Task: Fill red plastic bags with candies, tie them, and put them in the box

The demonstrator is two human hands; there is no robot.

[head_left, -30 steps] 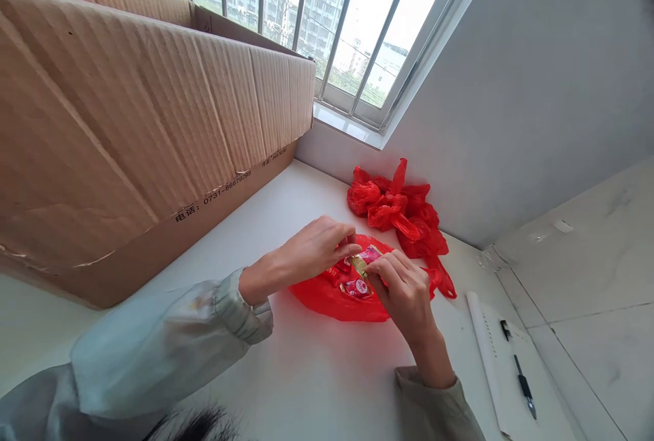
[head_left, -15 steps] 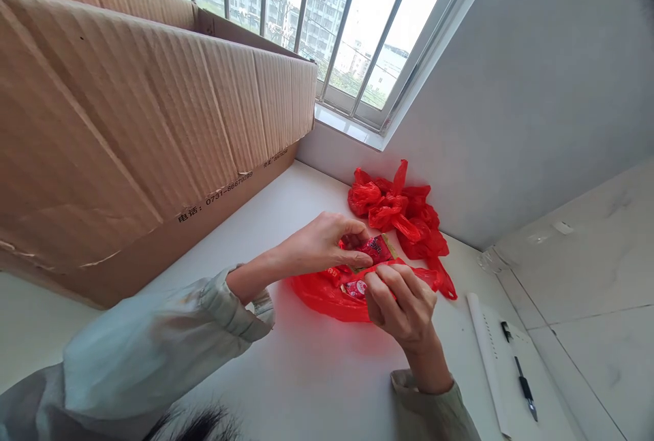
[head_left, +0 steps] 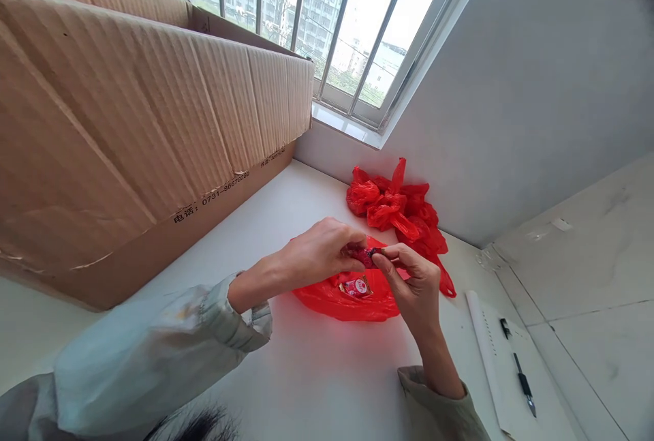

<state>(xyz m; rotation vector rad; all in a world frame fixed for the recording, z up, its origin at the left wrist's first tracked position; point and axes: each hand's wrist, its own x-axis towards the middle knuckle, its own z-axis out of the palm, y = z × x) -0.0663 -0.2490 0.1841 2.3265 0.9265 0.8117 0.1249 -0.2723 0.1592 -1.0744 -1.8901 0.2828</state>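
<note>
Between my two hands is a small red wrapped packet (head_left: 364, 255), dark at its right end. My left hand (head_left: 327, 247) is closed on the packet's left part. The thumb and fingertips of my right hand (head_left: 413, 281) pinch its right end. Under my hands a red plastic bag (head_left: 332, 305) lies spread open on the white table. Inside it rests another small packet (head_left: 356, 287), red and pink with a pale round mark. My fingers hide part of the held packet.
Crumpled red plastic bags (head_left: 403, 206) lie behind, against the wall. A large cardboard box (head_left: 153, 120) stands at the left by the barred window (head_left: 352, 32). To the right are a notebook (head_left: 493, 359), a pen (head_left: 524, 385) and a black pen cap (head_left: 505, 328).
My right hand has moved up and right from the bag's front edge, turning to pinch the packet's right end. The packet looks more bunched up, and the packet in the bag shows more fully.
</note>
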